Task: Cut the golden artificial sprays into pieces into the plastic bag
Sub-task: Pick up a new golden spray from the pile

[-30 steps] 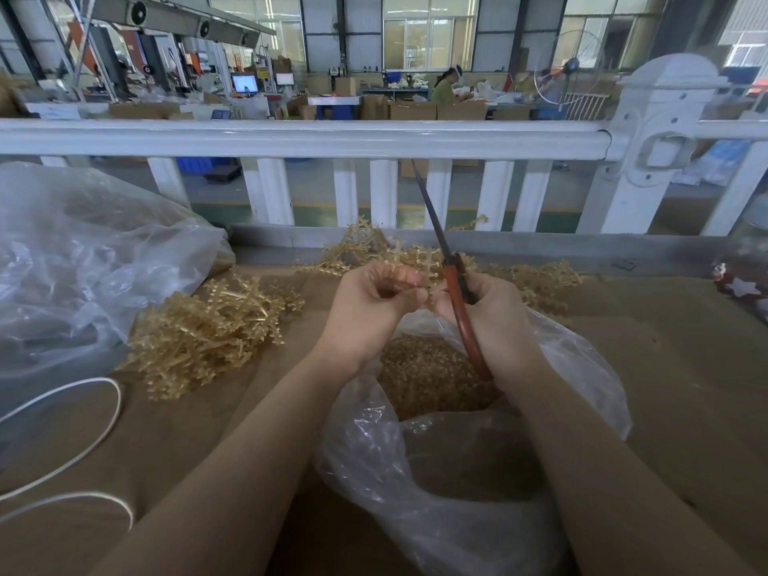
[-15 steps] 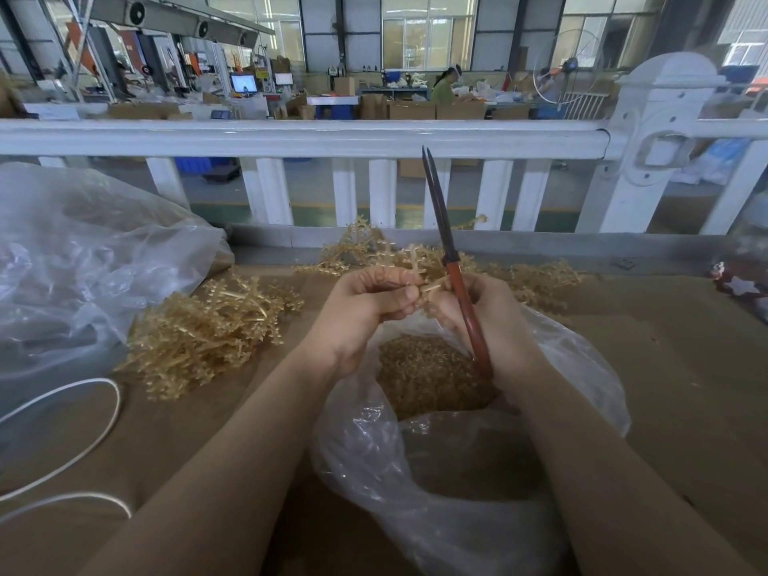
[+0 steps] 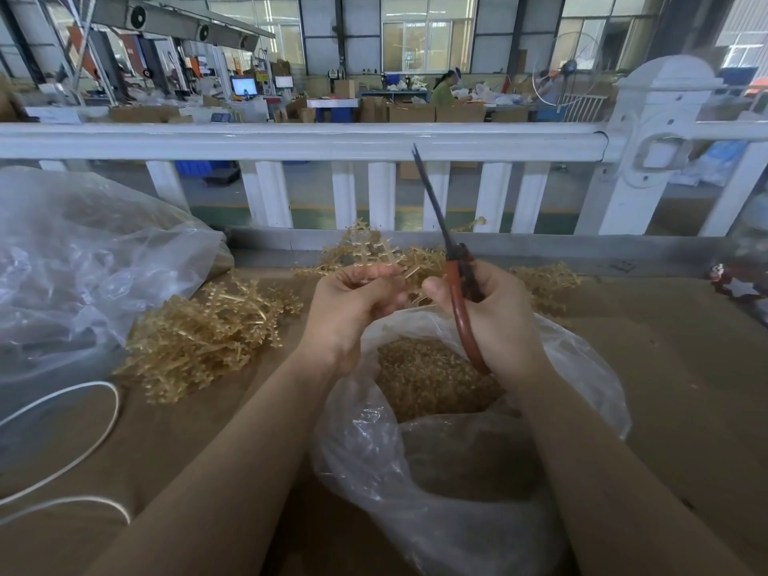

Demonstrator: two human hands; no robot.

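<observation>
My left hand (image 3: 349, 309) pinches a golden spray (image 3: 376, 259) above the mouth of a clear plastic bag (image 3: 415, 471). Cut golden pieces (image 3: 428, 380) fill the bag's bottom. My right hand (image 3: 494, 313) grips red-handled scissors (image 3: 457, 293), whose dark blades point up and away, nearly together. The spray's stem lies between my two hands, close to the scissors' pivot. A heap of uncut golden sprays (image 3: 203, 338) lies on the brown table to the left, and more sprays (image 3: 544, 280) lie behind my right hand.
A large crumpled clear bag (image 3: 83, 264) lies at the left. White cord (image 3: 83, 430) loops on the brown table (image 3: 665, 388) near the front left. A white railing (image 3: 291, 139) runs along the table's far edge. A small red ornament with a star (image 3: 737, 284) sits far right.
The scissors' blades have swung from upright to tilting left again. My left hand has lifted the spray a little higher and its fingers have loosened around the stem.
</observation>
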